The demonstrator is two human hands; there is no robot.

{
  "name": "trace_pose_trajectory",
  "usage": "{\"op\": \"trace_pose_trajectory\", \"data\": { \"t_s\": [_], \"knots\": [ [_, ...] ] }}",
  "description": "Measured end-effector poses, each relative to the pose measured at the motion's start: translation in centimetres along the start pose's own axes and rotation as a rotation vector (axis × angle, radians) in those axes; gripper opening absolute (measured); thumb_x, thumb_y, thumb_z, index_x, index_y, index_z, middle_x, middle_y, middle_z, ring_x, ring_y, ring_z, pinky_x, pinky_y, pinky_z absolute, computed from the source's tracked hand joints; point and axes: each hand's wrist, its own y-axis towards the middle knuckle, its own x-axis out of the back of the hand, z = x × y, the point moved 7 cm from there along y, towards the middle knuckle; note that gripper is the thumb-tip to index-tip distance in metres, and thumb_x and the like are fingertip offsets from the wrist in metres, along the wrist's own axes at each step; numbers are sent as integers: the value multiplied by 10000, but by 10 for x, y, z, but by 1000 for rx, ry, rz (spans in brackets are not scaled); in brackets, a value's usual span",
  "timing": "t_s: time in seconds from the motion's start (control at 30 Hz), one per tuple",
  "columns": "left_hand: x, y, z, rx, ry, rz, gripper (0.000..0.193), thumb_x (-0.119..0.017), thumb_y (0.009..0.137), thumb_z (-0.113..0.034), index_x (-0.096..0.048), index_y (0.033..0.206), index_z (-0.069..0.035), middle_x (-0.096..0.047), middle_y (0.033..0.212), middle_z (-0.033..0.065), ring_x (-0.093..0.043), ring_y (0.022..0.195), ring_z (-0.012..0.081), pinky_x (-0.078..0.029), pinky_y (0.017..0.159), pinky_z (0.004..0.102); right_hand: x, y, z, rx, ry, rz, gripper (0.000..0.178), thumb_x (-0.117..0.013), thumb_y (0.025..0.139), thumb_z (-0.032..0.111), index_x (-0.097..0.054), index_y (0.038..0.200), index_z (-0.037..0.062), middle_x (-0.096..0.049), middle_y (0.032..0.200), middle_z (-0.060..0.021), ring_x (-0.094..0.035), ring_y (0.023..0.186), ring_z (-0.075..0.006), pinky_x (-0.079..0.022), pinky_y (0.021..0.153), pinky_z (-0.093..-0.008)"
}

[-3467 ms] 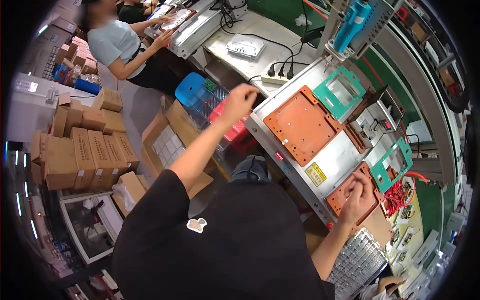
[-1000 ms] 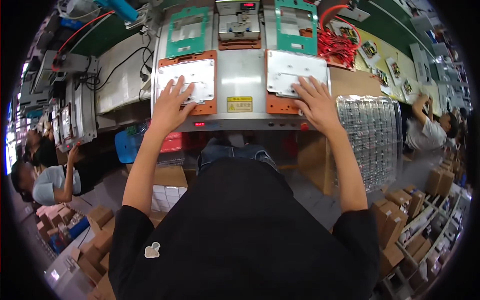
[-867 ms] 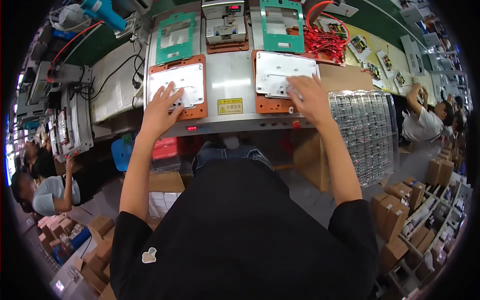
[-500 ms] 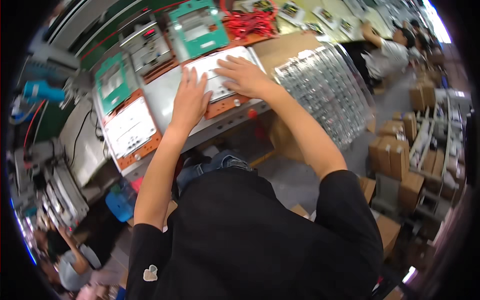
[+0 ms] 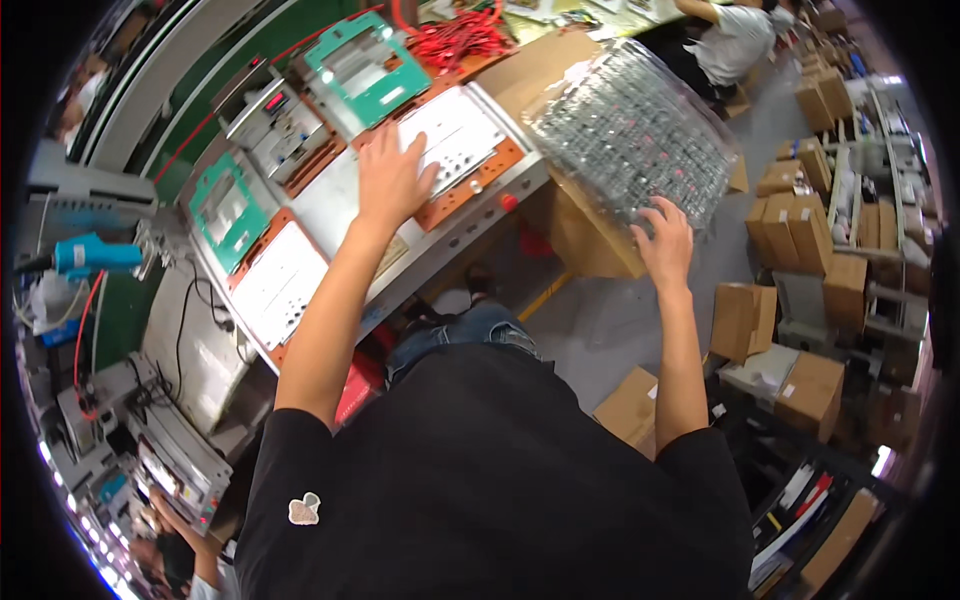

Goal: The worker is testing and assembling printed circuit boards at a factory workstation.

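My left hand (image 5: 390, 178), fingers stretched out, lies along the left edge of a white panel (image 5: 458, 130). That panel sits in an orange-brown fixture plate (image 5: 468, 190) on the machine bed. My right hand (image 5: 664, 243) is off to the right with its fingers apart and slightly bent, holding nothing. It is at the near edge of a clear plastic tray (image 5: 635, 125) full of small metallic parts. Whether its fingertips touch the tray I cannot tell. A second white panel (image 5: 280, 285) rests in another fixture plate at the left.
Two green frames (image 5: 368, 70) stand behind the panels, with a metal unit (image 5: 278, 130) between them. The tray rests on a cardboard box (image 5: 590, 225). Red cables (image 5: 455, 40) are heaped at the back. A red knob (image 5: 508, 202) juts from the machine's front. Another person (image 5: 735, 40) is at far right.
My right hand has left the white panel and moved right and nearer, to the tray of parts. The left hand stays by the panel's left edge. The whole view has shifted and turned.
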Motion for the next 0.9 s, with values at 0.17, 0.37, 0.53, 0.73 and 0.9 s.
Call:
{"op": "trace_pose_trajectory", "data": {
  "t_s": [0.17,0.37,0.53,0.73,0.9],
  "knots": [
    [-14,-14,15,-3,-72,185,469,-666,830,-294,-602,1250,-95,-530,1277,240,-505,1195,367,-428,929,501,26,-5,1,-54,97,-234,160,-730,777,143,-666,921,114,-659,1015,-38,-620,1001,-263,-465,849,-388],
    [-51,-20,57,-124,100,533,390,-601,872,-278,-632,1206,-80,-641,1043,211,-610,974,382,-490,833,475,112,10,-5,-184,161,-771,159,-712,806,177,-700,938,89,-672,1022,-74,-659,916,-278,-522,778,-395],
    [-44,15,136,-161,97,404,442,-605,899,-287,-610,1278,-58,-529,1358,224,-521,1216,410,-422,1023,456,198,-58,50,-228,121,-1153,143,-746,764,151,-643,850,103,-629,914,-34,-619,863,-268,-443,765,-434],
    [17,28,-70,-239,-1056,274,370,-597,919,-33,-588,1289,-29,-503,1409,195,-470,1314,352,-354,1094,401,227,-234,28,-588,-207,-1131,187,-746,770,23,-644,925,46,-650,929,-89,-653,780,-252,-536,684,-318],
    [49,-34,-194,-678,-961,541,339,-602,887,39,-631,1215,-41,-521,1394,174,-463,1326,328,-355,1094,399,196,-378,6,-949,-539,-1007,160,-707,786,0,-616,910,44,-640,974,-110,-635,861,-274,-520,740,-347]
  ]
}}
